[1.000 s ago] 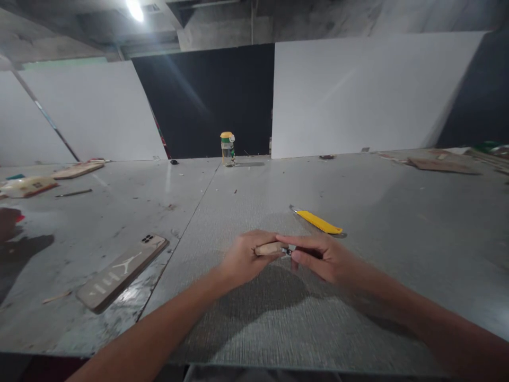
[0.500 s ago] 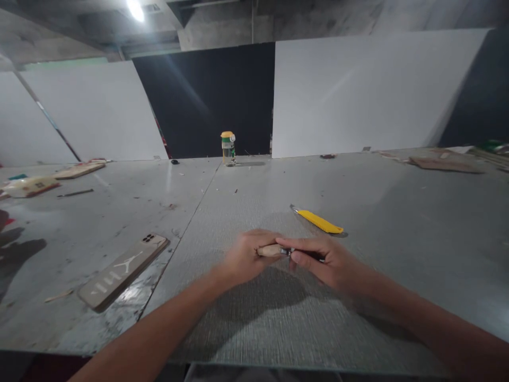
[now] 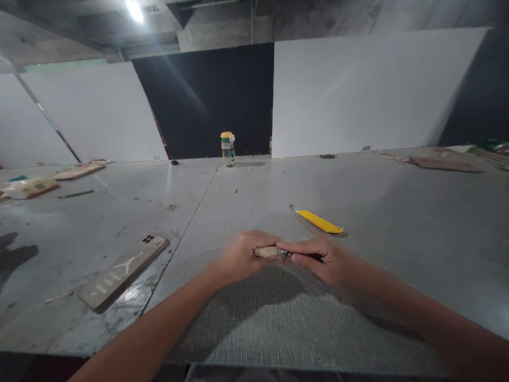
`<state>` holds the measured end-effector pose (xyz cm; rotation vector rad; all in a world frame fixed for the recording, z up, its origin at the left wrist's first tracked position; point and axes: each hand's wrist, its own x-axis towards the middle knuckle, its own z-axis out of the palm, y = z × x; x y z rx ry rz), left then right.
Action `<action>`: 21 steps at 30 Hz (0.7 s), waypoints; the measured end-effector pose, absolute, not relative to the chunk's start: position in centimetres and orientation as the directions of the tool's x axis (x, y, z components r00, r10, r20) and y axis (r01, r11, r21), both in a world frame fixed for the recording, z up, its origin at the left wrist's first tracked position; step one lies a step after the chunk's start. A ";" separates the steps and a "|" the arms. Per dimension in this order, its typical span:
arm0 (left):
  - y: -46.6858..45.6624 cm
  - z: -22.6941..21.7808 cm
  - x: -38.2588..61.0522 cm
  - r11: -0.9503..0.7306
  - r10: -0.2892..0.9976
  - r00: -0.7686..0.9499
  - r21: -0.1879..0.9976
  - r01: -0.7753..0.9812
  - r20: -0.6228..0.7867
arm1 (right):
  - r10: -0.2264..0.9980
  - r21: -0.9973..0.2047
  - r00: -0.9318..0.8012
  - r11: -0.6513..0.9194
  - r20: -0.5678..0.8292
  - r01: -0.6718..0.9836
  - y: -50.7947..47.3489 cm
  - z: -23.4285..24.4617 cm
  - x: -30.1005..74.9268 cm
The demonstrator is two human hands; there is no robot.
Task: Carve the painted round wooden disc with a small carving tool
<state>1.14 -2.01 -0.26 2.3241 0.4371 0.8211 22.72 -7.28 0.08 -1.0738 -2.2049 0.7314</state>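
My left hand (image 3: 242, 257) is closed round a small pale wooden piece (image 3: 267, 252), which pokes out between thumb and fingers. Close against its right end, my right hand (image 3: 322, 258) pinches a small shiny metal piece (image 3: 284, 253); most of it is hidden by the fingers, and its kind cannot be made out. Both hands meet just above the grey table (image 3: 254, 334). Beyond the right hand lies a yellow-handled utility knife (image 3: 320, 221), its metal tip pointing to the far left.
At left lies a phone (image 3: 123, 270) in a printed case, with a thin wooden stick (image 3: 59, 296) beside it. A yellow-lidded bottle (image 3: 228, 148) stands far back before the panels. Flat boards (image 3: 445, 164) rest at the far right, and a plastic packet (image 3: 32, 187) at the far left.
Both hands keep their grips. The wooden piece has shifted slightly left, and the metal piece shows a little less between the fingers. A shadow at the far left has moved.
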 end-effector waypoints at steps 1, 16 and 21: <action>-2.1 -0.3 1.1 -0.742 0.499 0.748 0.662 0.107 0.439 | 0.821 -0.689 -0.507 0.526 0.261 0.498 -7.3 -0.1 22.7; -2.9 -0.6 1.7 -0.827 0.523 0.624 0.522 0.208 0.580 | 0.898 -0.838 -0.386 0.369 0.210 0.402 -7.5 -1.4 22.2; -3.2 0.0 1.9 -0.792 0.561 0.632 0.570 0.221 0.535 | 0.898 -0.836 -0.380 0.376 0.222 0.400 -7.5 -1.1 22.2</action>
